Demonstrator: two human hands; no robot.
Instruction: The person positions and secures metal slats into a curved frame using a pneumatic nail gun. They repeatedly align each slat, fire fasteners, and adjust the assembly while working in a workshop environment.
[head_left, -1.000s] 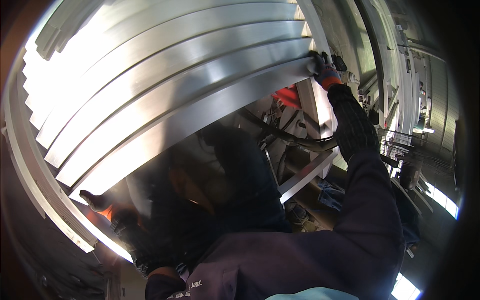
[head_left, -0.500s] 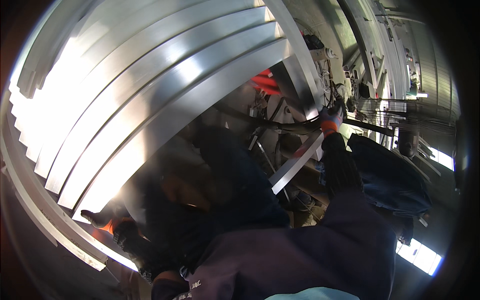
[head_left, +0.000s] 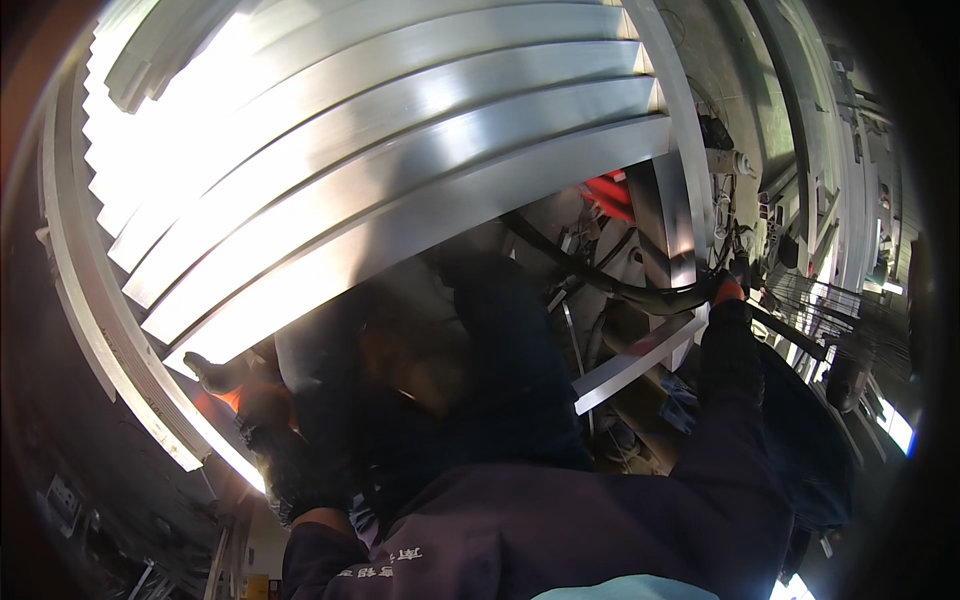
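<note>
Louvred metal panel [head_left: 410, 125], whose near left corner meets my left hand [head_left: 228, 378]: the gloved fingers lie against the end of the nearest slat [head_left: 490, 190], by the left rail [head_left: 110, 340], and I cannot tell whether they are clamped on it. My right hand [head_left: 727, 283], also gloved, sits just beside the lower end of the right rail [head_left: 690, 140], where a dark hose [head_left: 650, 299] runs up to it; its fingers are too dark and small for me to say whether they are apart or together. From the left hand the panel lies ahead and to the right. The slat's long axis climbs obliquely from that hand to the right rail, so the left is the nearer hand, the right being well apart from the slat's far end. Sideways, I read the two rails as the limits. Along the slat's near edge a gap widens rightward, with the dark trouser legs [head_left: 510, 370] in it and, farther right, a blurred red object [head_left: 608, 195], the hose and a flat metal bar [head_left: 635, 367] slanting below the right rail.
</note>
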